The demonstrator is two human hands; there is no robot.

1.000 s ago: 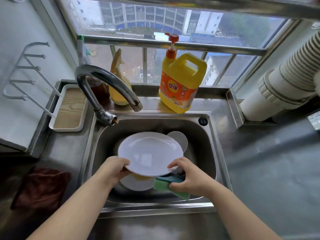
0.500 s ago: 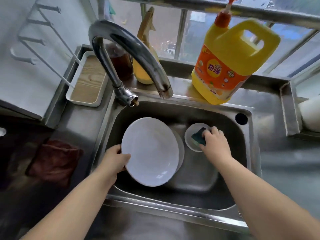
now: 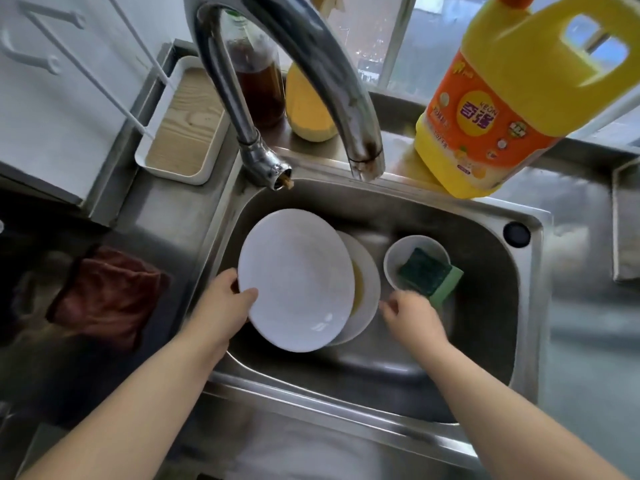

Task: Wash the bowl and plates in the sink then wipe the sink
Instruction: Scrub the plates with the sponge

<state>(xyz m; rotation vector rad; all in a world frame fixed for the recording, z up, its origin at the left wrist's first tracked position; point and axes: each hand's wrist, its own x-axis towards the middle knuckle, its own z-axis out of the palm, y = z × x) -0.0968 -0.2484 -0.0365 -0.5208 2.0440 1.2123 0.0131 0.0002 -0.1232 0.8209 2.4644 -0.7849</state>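
So both forearms come in from the bottom of the view, the left one from about 7 o'clock and the right one from about 5 o'clock, both reaching down into the steel sink point(image 3: 485, 216).

The left hand point(image 3: 225, 303) grips the top plate point(image 3: 294, 278) at that plate's 8 o'clock edge, thumb curled over the rim onto the white face and the other fingers hidden underneath. That plate is tilted up and overlaps a second plate point(image 3: 367, 292), which sticks out from behind it on the 3 o'clock side and has a yellowish smear showing along the overlap.

The right hand point(image 3: 412, 317) is motion-blurred. It sits low in the basin, just past the second plate's right edge and right below the small bowl point(image 3: 398, 258). Fingers look loosely bent and it doesn't seem to be holding anything, but with the blur whether the fingertips touch the bowl or the sponge can't be made out.

The green sponge point(image 3: 429, 275) lies scrubby side up, half in the bowl and hanging over its rim toward 4 o'clock.

Up at 12 o'clock the faucet point(image 3: 311, 64) arches over the basin, and the yellow detergent jug point(image 3: 502, 109) stands on the ledge at around 1 o'clock. A reddish-brown cloth point(image 3: 107, 296) lies on the counter at 9 o'clock.
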